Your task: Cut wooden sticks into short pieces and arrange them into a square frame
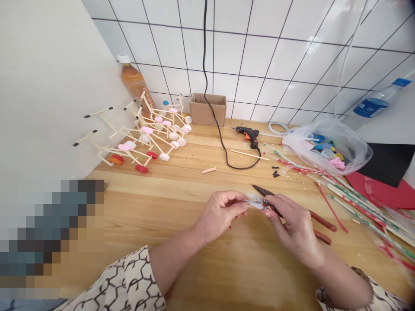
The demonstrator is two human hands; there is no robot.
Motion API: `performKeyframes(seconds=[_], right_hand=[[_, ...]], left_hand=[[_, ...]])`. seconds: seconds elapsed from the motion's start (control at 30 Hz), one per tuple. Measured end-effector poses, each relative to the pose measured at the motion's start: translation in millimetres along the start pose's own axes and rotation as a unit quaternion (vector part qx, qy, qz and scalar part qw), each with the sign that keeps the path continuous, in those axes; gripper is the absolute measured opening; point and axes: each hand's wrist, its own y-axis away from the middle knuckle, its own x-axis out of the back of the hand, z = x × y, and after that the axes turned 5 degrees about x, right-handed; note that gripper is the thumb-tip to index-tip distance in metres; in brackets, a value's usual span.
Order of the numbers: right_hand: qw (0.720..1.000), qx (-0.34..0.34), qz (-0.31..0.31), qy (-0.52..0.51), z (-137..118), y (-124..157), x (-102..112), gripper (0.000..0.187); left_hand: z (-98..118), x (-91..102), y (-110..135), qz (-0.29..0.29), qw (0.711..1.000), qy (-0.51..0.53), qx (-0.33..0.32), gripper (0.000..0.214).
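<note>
My left hand [225, 211] is closed in a pinch at the middle of the table, on something too small to make out. Facing it, my right hand [293, 224] grips small scissors [256, 201], whose grey blades point left and reach the left fingertips. A whitish, see-through patch shows around the blades; I cannot tell what it is. Pliers [324, 221] with reddish-brown handles lie on the table, partly hidden behind my right hand; their dark jaws stick out beyond the knuckles.
Stick-built models [129, 144] with bottle-cap wheels stand back left, near a drink bottle [132, 80]. Behind are a cardboard box [208, 110], a corded glue gun [249, 134] and a tape roll [278, 128]. Rightward lie a bag of caps [353, 149], wrapped sticks [366, 211] and red sheet [385, 190].
</note>
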Motion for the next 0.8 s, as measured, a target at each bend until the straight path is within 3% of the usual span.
performKeyframes(seconds=[0.27,0.8], right_hand=[[0.999,-0.036,0.008,-0.028,3,2,-7,0.020],[0.997,-0.044,0.023,-0.060,4,3,-11,0.015]], left_hand=[[1,1.5,-1,-0.018,1.000,-0.008,0.000,0.015],[-1,0.0,-1,-0.011,1.000,0.000,0.011,0.018]])
